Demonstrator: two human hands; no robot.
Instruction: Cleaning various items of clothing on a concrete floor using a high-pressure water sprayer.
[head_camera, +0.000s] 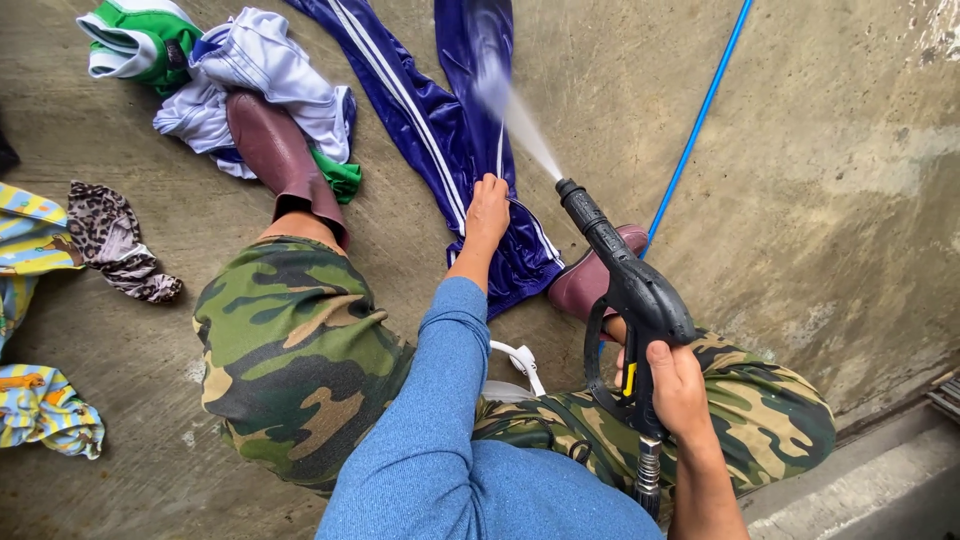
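A pair of track trousers is spread flat on the wet concrete floor, just ahead of the crouching person's knees. The fabric is a glossy, deep blue-purple, darkened and shiny with water, and white stripes are seen running down the side of each leg. The two legs are laid apart toward the top of the view, while the waist end is gathered in folds nearest the person.

The waist end is pressed down by the left hand, whose fingers are curled onto the cloth; a blue sleeve is worn on that arm. A black pressure-washer gun is gripped by the right hand, closed around the handle with the thumb over the rear. A fan of white spray is thrown from the nozzle onto the upper part of the right-hand trouser leg, where the fabric is blurred by mist.

Camouflage shorts and maroon rubber boots are worn by the person. A thin blue hose is stretched across the floor to the right. A heap of white, green and lilac garments is lying beside the left boot, and a leopard-print cloth and striped colourful pieces are scattered at the left edge.
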